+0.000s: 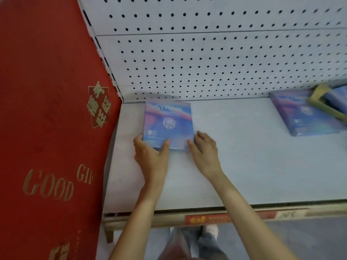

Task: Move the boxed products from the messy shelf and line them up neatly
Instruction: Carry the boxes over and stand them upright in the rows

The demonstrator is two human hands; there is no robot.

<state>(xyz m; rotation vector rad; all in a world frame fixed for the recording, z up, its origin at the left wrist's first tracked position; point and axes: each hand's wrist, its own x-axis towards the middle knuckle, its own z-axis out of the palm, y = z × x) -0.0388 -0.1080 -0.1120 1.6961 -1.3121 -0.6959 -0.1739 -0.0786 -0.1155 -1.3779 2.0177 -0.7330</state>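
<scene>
A tall red gift box [47,128], printed with gold lettering, is stood against the left end of the shelf unit. The back of the unit is formed by a pale perforated pegboard [206,62], and a pale grey shelf [244,166] is laid out below it, edged at the front by a price rail [206,218] on which a red label is fixed.

A blue and purple boxed product [168,121] is laid flat at the rear left corner of the shelf, its far edge close to the pegboard and its left side near the red gift box. A second boxed product [302,115] of the same print is laid flat well apart at the right, heavily blurred. Just beside it, at the picture's right edge, an olive-rimmed open carton [319,104] is seen, with blue packs [338,96] held inside it; their number cannot be told.

The near left corner of the boxed product is gripped by the left hand [150,156], thumb laid on top and fingers wrapped at the left side. The near right corner is touched by the right hand [204,152], its fingers kept fairly straight alongside the edge.
</scene>
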